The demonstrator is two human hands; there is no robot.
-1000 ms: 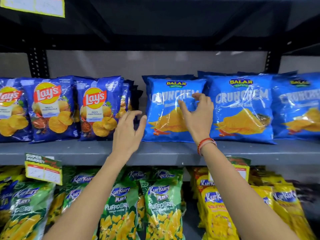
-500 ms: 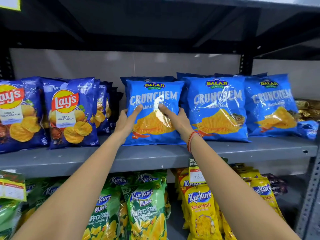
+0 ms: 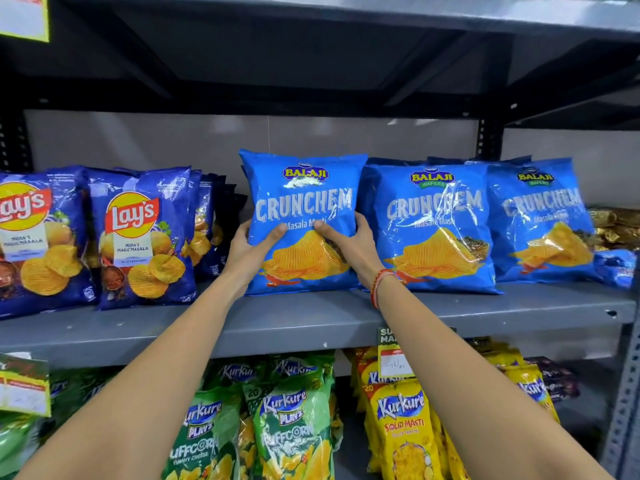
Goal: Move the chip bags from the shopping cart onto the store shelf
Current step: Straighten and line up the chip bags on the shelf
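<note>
A light blue Crunchem chip bag (image 3: pixel 304 202) stands upright on the grey shelf (image 3: pixel 311 323), leftmost of its row. My left hand (image 3: pixel 251 245) grips its left edge, thumb across the front. My right hand (image 3: pixel 353 247) grips its right side, thumb on the front, a red thread band at the wrist. Two more Crunchem bags (image 3: pixel 433 223) (image 3: pixel 540 220) stand to the right, with others behind them. No shopping cart is in view.
Dark blue Lay's bags (image 3: pixel 145 237) fill the shelf to the left, with a narrow gap beside the held bag. Green and yellow Kurkure bags (image 3: pixel 287 420) crowd the shelf below. Price tags (image 3: pixel 394 355) hang from the shelf edge. A steel upright (image 3: pixel 623 393) stands at right.
Both hands went from hovering open beside the bag to gripping its two sides. The bag now stands straighter and taller. The view has moved closer.
</note>
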